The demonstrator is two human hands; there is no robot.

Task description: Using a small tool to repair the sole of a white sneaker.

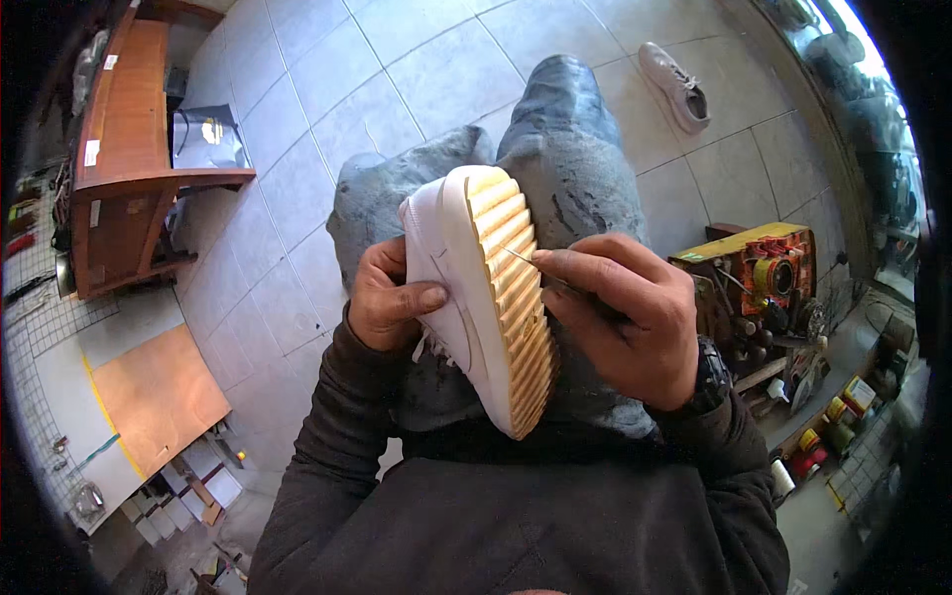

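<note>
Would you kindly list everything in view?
held shoe: 1, white, centre
thin rod: 1, colour unclear, centre
loose shoe: 1, white, upper right
wooden desk: 1, brown, left
bag: 1, grey, upper left
board: 1, tan, lower left
spools: several, mixed colours, lower right
tool rack: 1, orange, right
floor: 1, grey tiled, top
jeans: 1, blue, centre
wristband: 1, black, right wrist
left grip: 1, bare, on held shoe
right grip: 1, bare, on rod

two pale shoes (443, 260), one thin tool (519, 256), one dark wristband (712, 375), two knees (565, 84).

the white shoe (483, 297) partly hides the left hand (385, 305).
</note>
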